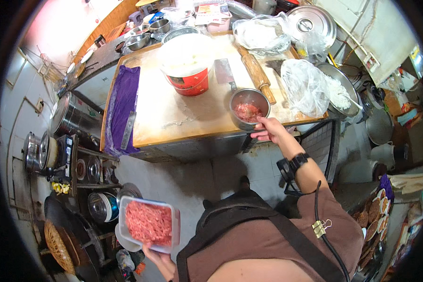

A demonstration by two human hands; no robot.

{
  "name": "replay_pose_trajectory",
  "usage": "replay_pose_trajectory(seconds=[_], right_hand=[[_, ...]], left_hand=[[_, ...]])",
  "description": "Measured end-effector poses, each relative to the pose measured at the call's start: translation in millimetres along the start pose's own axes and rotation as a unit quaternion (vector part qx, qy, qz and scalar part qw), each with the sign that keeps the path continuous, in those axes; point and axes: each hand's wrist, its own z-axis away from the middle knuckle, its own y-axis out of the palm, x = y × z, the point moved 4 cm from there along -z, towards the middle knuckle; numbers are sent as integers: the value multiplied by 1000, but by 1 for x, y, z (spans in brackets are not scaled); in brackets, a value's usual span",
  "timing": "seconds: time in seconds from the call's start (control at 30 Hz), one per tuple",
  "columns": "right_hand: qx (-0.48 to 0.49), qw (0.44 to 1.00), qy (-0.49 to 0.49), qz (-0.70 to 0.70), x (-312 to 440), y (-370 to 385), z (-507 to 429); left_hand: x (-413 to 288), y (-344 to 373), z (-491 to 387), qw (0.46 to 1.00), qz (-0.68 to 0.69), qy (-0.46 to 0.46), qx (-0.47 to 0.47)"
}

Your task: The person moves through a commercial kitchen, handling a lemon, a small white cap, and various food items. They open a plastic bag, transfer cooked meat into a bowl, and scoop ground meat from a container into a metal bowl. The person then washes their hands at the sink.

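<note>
My left hand (158,259) holds a clear plastic container (176,225) from below, low at the left and out over the floor. Pink minced meat (148,222) fills it. At the front edge of the wooden work board (169,132), my right hand (269,130) grips the near rim of a steel bowl (250,92). Some reddish ground meat (247,112) lies in the bottom of that bowl. A cleaver (224,70) rests flat just beyond the bowl, and a wooden rolling pin (255,70) lies to its right.
A red and white bucket (188,83) stands mid-board. A purple cloth (121,95) and a metal scraper (128,130) lie at its left edge. Plastic bags (303,86) and a bowl of white flour (338,93) sit at the right. Shelves with pots (95,169) flank the left.
</note>
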Motion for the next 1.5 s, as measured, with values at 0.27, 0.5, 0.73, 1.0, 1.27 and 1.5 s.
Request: replay_pose_trajectory(seconds=[0.27, 0.5, 0.73, 1.0, 1.27, 1.5], right_hand=[[-523, 696, -82, 485, -89, -311, 122], [-314, 929, 196, 26, -256, -385, 145], [-249, 815, -207, 481, -41, -276, 66], [74, 751, -457, 471, 196, -66, -128], [-63, 290, -386, 873, 166, -174, -232], [-114, 408, -337, 841, 189, -153, -211]], left_hand=[[37, 57, 5, 999, 31, 11, 6], [69, 154, 20, 998, 45, -43, 11], [82, 174, 18, 1000, 18, 1, 13], [82, 172, 56, 995, 24, 87, -35], [65, 101, 86, 977, 123, 109, -135], [32, 107, 40, 959, 192, 122, -166]])
